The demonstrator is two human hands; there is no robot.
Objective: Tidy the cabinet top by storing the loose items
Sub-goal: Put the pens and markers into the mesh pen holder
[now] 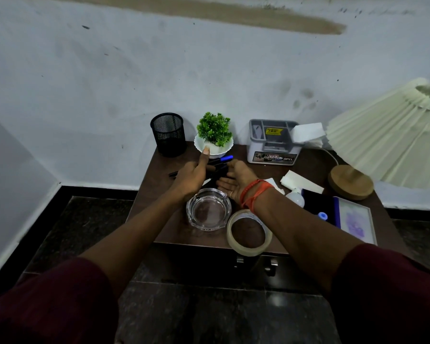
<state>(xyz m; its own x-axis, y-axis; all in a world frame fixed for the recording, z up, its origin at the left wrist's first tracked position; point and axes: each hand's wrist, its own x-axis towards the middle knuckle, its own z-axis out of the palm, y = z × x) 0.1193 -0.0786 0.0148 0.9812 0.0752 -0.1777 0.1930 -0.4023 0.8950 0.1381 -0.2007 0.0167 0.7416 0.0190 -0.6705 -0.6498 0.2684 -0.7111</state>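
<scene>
the pens [219,167] lie on the cabinet top [310,167] between your hands. your right hand [233,181] is flat and spread. your left hand [191,176] hides its fingers, so i cannot tell. the plant pot [214,145] sits just behind, the glass ashtray [208,212] just in front.

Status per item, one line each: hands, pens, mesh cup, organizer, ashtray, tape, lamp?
left hand: at the pens, fingers hidden
right hand: open, palm up, against the pens
pens: bunched between the hands, not yet stored
mesh cup: upright, nothing above its rim
organizer: upright, paper in right end
ashtray: upright, empty
tape roll: lying flat at front edge
lamp: unlit
</scene>
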